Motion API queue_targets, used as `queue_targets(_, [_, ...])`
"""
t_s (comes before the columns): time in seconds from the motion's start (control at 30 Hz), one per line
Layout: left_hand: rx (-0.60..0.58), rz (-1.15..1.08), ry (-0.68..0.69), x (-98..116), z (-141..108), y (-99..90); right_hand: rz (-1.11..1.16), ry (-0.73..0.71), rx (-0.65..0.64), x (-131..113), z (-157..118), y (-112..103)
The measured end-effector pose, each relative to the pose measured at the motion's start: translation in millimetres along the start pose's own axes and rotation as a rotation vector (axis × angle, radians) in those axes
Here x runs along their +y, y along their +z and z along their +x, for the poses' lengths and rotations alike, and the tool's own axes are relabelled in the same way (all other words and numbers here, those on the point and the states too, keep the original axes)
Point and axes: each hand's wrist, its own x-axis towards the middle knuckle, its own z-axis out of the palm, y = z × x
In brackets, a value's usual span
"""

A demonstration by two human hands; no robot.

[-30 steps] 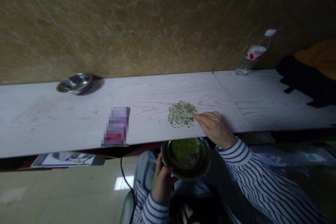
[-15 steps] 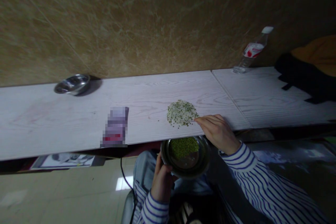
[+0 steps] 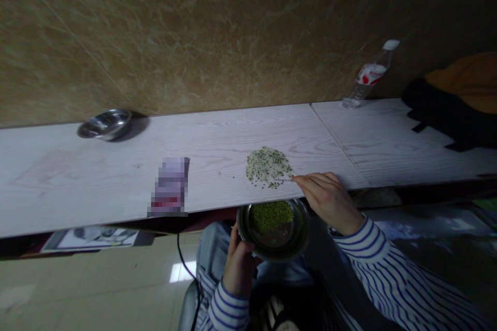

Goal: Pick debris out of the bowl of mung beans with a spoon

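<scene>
My left hand (image 3: 239,264) is closed on the rim of a steel bowl (image 3: 280,252), held in front of the table edge. Green mung beans (image 3: 272,215) lie in the bowl, gathered toward its far side. On the table, just beyond the edge, a flat round pile of white rice grains mixed with green beans (image 3: 267,166) is spread out. At the pile's near right side, my right hand (image 3: 328,199) pinches a thin stick (image 3: 285,180), its tip among the grains. Whether it is one stick or a fine pair of tweezers I cannot make out.
A second steel bowl (image 3: 106,125) sits at the back left by the wall. A blurred purple packet (image 3: 170,186) lies left of the pile. A water bottle (image 3: 367,80) stands back right, beside a black and orange bag (image 3: 458,98). The table's (image 3: 217,201) front edge runs above my lap.
My right hand has drawn slightly right and back toward me, showing more of the thin stick. The left hand and its bowl stay nearly still; the view has shifted a little.
</scene>
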Motion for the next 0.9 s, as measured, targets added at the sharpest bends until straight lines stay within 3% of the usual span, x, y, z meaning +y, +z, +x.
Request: queue_targets(0.9, [-0.002,0.016,0.015,1,-5,1.8,0.005,0.028,-0.061,-7,-14,-3])
